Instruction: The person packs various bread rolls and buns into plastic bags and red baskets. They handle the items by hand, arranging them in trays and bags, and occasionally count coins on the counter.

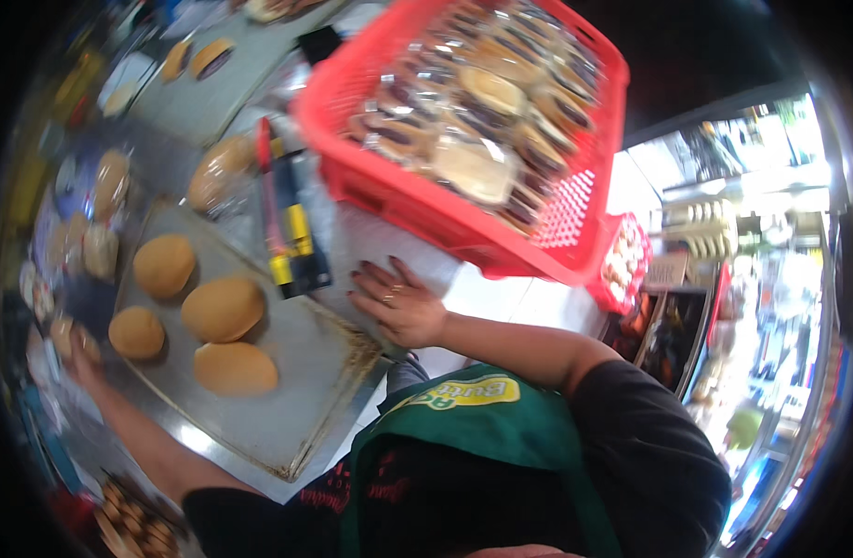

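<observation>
My left hand [80, 361] reaches out over the far left side of the table. Its fingers are closed around a pale bun [70, 337], which is partly hidden and somewhat blurred. Fingers spread and lying flat, my right hand [400, 303] rests on the table edge beside the tray's corner and holds nothing. Between the two hands, a worn metal tray [291, 409] bears several golden-brown buns [224, 310]. Just beyond my right hand lie long, narrow tools with black-and-yellow and red-and-yellow parts [291, 232]; their kind is unclear.
A large red plastic basket [398, 209] full of wrapped, dark-filled buns [473, 172] stands beyond my right hand. More buns in clear plastic [220, 175] lie behind the tray. Another tray [203, 102] holds cut buns at the back. A smaller red basket [621, 265] is at right.
</observation>
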